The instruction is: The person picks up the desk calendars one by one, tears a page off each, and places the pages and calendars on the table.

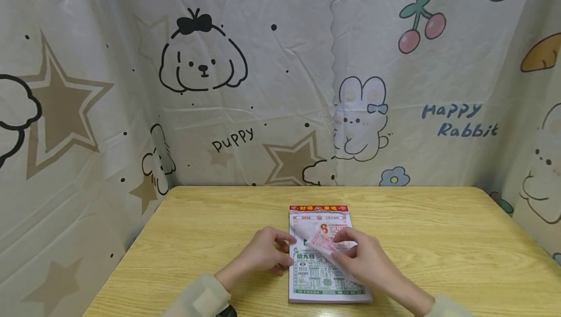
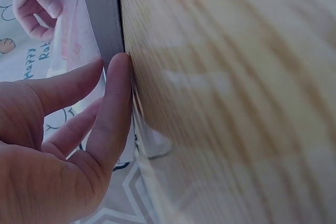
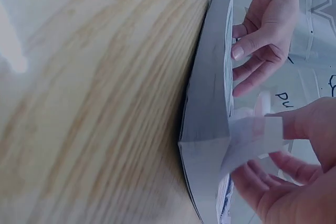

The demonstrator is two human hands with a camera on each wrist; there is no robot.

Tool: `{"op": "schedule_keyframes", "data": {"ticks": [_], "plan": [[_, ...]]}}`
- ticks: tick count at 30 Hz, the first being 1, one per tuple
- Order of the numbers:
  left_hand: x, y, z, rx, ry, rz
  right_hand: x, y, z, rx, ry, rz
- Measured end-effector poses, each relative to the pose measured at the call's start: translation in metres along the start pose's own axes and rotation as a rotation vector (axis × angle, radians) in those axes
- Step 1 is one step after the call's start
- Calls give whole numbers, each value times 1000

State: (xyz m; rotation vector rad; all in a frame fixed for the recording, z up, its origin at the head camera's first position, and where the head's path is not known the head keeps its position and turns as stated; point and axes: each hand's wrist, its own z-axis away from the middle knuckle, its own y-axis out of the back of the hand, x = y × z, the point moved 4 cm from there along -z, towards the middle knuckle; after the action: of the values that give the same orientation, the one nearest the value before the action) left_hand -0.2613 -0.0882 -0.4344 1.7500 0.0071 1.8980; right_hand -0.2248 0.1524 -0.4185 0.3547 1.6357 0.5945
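Note:
A thick tear-off calendar (image 1: 326,285) lies flat on the wooden table, with a red header strip and red and green print. One top sheet (image 1: 323,242) is lifted and folded over diagonally. My right hand (image 1: 365,257) pinches this sheet between thumb and fingers above the block; the right wrist view shows the raised paper (image 3: 257,137) beside those fingers. At the calendar's left edge, my left hand (image 1: 265,250) rests with bent, relaxed fingers. In the left wrist view its fingertips (image 2: 119,64) touch the block's grey side (image 2: 100,14).
The wooden table (image 1: 210,210) extends on both sides of the calendar. Behind and beside it hangs a pale curtain (image 1: 280,73) printed with a puppy, rabbits, stars and cherries. A small dark object (image 1: 227,311) shows by the left sleeve.

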Motion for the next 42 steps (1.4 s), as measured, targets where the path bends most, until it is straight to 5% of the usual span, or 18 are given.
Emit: {"op": "schedule_keyframes", "data": {"ticks": [8, 15, 29, 42], "plan": [[-3, 1, -3, -15, 23, 13, 2, 5, 1, -117, 96, -37], [-7, 4, -6, -58, 38, 37, 6, 13, 0, -33, 128, 4], [-6, 5, -7, -67, 42, -3, 20, 27, -2, 158, -1, 55], [-5, 5, -8, -81, 60, -3, 40, 33, -14, 160, -179, -209]]}}
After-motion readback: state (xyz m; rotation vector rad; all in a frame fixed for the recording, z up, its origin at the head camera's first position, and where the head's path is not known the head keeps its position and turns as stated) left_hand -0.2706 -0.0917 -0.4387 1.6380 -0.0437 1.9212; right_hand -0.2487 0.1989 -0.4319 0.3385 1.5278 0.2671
